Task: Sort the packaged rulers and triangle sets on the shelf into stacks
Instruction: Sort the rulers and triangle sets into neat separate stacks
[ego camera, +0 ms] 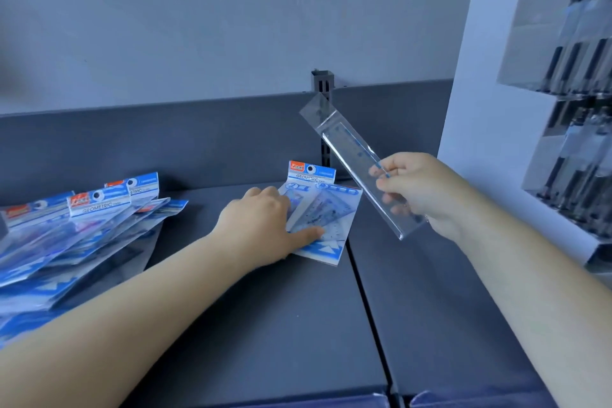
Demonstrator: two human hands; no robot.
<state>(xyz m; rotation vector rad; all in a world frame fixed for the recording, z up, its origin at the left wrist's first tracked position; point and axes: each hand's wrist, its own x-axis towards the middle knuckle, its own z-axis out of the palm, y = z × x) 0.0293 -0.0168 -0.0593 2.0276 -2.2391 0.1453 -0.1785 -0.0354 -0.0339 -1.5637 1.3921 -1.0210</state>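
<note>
A packaged triangle set [326, 209] with a blue "GEOMETRIC" header lies flat on the grey shelf [265, 308] near the back. My left hand [261, 225] rests on its left part, fingers spread and thumb pressing its lower edge. My right hand [420, 195] holds a clear packaged ruler [351, 156] in the air above the shelf, pinched at its lower end, with the ruler slanting up to the left. A loose pile of several triangle sets [76, 225] lies at the left.
A white display stand [480, 109] with clear boxes of dark pens [576, 83] fills the right side. A slotted metal upright [323, 83] stands at the shelf's back wall. A seam [367, 301] divides the two shelf panels.
</note>
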